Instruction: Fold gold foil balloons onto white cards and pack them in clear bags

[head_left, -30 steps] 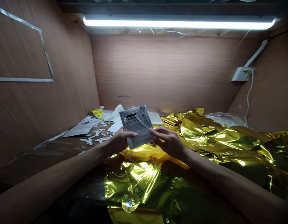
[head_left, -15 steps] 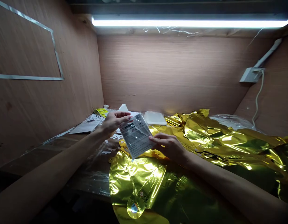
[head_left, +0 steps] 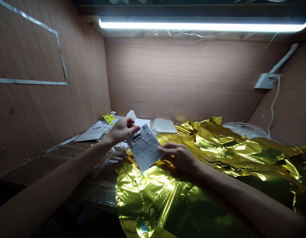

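A flat clear plastic packet (head_left: 144,148) with a printed card inside, showing text, small symbols and a barcode, is held tilted above the bench. My right hand (head_left: 179,156) pinches its right edge between thumb and fingers. At the upper left corner, my left hand (head_left: 123,129) has its fingers curled closed against the packet's top edge; its fingertips are partly hidden. Right below the packet lies a gold foil balloon (head_left: 148,191), flat and uninflated, with a round tail and CE print.
More gold foil (head_left: 224,145) is heaped on the right. Behind the hands lies a stack of clear sleeves (head_left: 164,126). White printed sheets (head_left: 92,133) and a yellow label sheet (head_left: 107,119) are at the left. A white socket box (head_left: 266,81) with a cable hangs on the right wall.
My left fingers have curled in more at the packet's top edge. The packet has dipped slightly, and glare has left its print, which reads clearer. My right hand keeps its grip.
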The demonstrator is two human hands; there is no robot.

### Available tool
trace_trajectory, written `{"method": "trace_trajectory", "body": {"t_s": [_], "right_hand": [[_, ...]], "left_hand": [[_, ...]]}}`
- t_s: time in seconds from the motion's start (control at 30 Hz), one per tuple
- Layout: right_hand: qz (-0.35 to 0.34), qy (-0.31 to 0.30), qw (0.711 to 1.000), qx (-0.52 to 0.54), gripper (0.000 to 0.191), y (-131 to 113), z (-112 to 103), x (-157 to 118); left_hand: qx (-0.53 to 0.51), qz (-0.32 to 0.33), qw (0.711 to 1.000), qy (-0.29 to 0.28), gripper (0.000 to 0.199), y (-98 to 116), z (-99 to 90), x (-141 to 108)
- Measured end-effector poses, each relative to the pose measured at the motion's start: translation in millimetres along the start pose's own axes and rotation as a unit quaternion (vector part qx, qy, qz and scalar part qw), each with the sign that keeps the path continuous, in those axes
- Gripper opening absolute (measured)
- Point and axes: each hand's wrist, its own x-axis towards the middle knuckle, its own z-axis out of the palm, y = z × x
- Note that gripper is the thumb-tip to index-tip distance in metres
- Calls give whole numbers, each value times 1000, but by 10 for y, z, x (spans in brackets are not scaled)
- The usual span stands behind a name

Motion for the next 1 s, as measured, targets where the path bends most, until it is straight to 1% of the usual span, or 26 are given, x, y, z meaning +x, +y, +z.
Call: {"method": "trace_trajectory", "body": {"t_s": [0.07,0.17,0.27,0.33,0.4,0.5,0.57,0.63,0.7,0.77,0.83,0.9,1.0], "right_hand": [[-3,-5,1000,-5,32,6,-3,-3],[-9,-11,1000,-7,31,7,-6,-2],[-5,-17,1000,-9,31,7,-5,-7],[4,-16,1000,-9,30,8,-5,-14],[14,-13,1000,-7,29,9,-7,-19],[25,-10,1000,-1,27,2,-18,-18],[27,-7,1000,5,25,-7,-30,-10],[30,-1,999,13,24,-15,-42,-1],[38,12,999,23,22,-20,-50,5],[58,38,997,37,21,-23,-52,11],[85,67,993,52,22,-30,-49,21],[100,90,989,57,24,-43,-46,36],[94,96,990,43,30,-67,-47,57]], "left_hand": [[3,0,1000,-9,34,-3,-5,5],[16,2,1000,11,31,8,4,-2],[83,40,995,45,26,46,29,-31],[97,61,992,48,23,68,47,-48],[60,42,997,27,30,66,55,-48],[-3,-24,1000,-19,47,21,33,-20],[-30,-46,998,-35,50,-13,11,0],[-85,-65,994,-35,51,-30,4,10],[-188,-107,976,-35,53,-28,27,5],[-303,-148,940,-50,48,-14,86,-18],[-397,-173,899,-66,35,5,181,-63],[-453,-196,866,-79,24,29,297,-128],[-485,-232,836,-113,24,84,454,-235]]}}
